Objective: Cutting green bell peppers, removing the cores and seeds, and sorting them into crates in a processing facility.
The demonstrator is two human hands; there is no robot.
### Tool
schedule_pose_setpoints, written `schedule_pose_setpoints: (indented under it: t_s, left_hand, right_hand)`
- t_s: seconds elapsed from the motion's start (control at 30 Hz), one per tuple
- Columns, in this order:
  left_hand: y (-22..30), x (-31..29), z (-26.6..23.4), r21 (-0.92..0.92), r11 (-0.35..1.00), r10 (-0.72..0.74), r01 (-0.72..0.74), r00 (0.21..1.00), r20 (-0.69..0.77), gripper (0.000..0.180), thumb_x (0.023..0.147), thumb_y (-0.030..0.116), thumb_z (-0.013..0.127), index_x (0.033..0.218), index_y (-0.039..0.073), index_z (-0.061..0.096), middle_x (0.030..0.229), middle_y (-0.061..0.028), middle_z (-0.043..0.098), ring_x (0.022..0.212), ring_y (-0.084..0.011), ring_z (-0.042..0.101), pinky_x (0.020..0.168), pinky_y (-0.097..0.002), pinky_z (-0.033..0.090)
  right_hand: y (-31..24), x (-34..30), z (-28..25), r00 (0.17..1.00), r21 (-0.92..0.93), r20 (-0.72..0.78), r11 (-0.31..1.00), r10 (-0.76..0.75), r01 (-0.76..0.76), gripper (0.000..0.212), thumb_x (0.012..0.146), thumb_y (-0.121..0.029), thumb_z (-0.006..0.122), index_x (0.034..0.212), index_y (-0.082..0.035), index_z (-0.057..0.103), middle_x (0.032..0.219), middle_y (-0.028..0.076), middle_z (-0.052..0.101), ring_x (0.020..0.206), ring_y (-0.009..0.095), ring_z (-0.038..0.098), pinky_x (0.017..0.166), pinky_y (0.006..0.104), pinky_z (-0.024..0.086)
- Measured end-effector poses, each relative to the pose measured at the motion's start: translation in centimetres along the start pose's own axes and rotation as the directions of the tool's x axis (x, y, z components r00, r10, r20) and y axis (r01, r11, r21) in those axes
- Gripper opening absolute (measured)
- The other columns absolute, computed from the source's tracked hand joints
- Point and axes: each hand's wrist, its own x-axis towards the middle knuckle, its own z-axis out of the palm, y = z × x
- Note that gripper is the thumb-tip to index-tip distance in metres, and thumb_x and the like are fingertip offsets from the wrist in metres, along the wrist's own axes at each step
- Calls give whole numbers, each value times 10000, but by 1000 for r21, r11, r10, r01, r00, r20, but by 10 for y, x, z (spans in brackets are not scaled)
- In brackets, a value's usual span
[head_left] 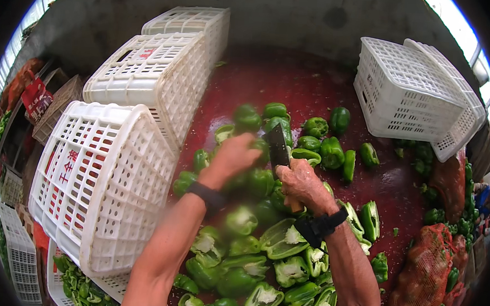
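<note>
My right hand (305, 185) is wrapped round the handle of a knife, its broad dark blade (277, 145) pointing away from me over the peppers. To its left, my left hand (232, 159) is smeared by motion among the green bell peppers; its fingers are beside a pepper, and whether they grip it cannot be made out. Whole green bell peppers (332, 153) lie beyond and right of the knife. Nearer to me, several cut pepper halves (282, 238) show pale cores and seeds. Dark bands circle both wrists.
The peppers lie on a wet red surface (387, 209). White plastic crates (117, 184) stand along its left side, and more white crates (408, 98) at the far right. Red mesh sacks (421, 276) bulge at the right edge. A grey wall (298, 21) closes the back.
</note>
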Motion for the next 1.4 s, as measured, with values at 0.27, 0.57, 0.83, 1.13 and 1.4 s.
schedule_pose_setpoints:
  t_s: [0.27,0.57,0.83,1.13,1.4]
  left_hand:
    - [-16,-7,5,222,964,197,-147,956,-220,246,768,141,692,963,10,620,862,-230,626,839,-406,610,747,-466,500]
    - [-19,-9,8,233,950,262,-208,937,-231,237,729,45,644,953,-17,598,876,-205,609,882,-392,594,780,-458,493]
    - [-23,-9,5,132,938,347,-322,883,-316,227,743,53,665,953,-9,605,879,-208,616,857,-391,605,777,-449,499]
    - [-8,-15,-2,120,985,157,-123,929,-334,168,773,97,659,885,-6,586,818,-196,600,822,-383,598,748,-447,491]
    - [5,21,9,177,916,401,-361,845,-355,175,757,14,601,930,-16,608,891,-194,630,873,-381,612,790,-446,501]
  right_hand:
    - [-27,-6,-10,998,-165,-54,986,-41,31,238,817,-174,564,833,61,595,710,204,599,648,325,641,579,425,524]
    - [-15,14,-15,983,-266,-101,956,-155,123,179,790,-143,603,771,24,662,713,203,656,671,320,681,603,417,547]
    - [-3,55,22,993,-431,53,894,-105,118,100,720,-173,679,727,-81,640,746,83,631,754,245,664,590,370,509]
    - [-27,38,20,982,-145,23,973,187,-182,229,844,-176,581,851,34,675,784,181,662,734,322,655,664,418,531]
    - [-16,8,-36,897,97,-294,945,328,-314,316,831,-195,547,836,105,645,781,273,652,657,344,652,664,443,554]
